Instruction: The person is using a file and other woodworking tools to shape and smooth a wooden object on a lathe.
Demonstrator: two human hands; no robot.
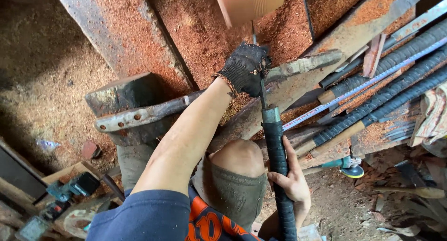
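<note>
Sawdust (195, 31) thick and reddish over the floor and the slanting timbers. Across the middle, a rough wooden beam (153, 113) with rusty bolts, tilted up to the right, partly under the forearm. To the right, a stack of wrapped handles (386, 90) lying side by side, a blue-white strip (363, 85) across them. Below those, a small teal grinder (347, 165) on the ground; lower left, a teal power tool (70, 187) on a board. Bent knee (235, 157) between the arms. Long tool (279, 171) with black-wrapped handle and metal collar, upright in view, thin blade reaching up to the beam. Left hand (244, 69), in a frayed black glove, closed around the blade's top against the wood. Right hand (293, 183), bare, fingers curled around the handle low down.
</note>
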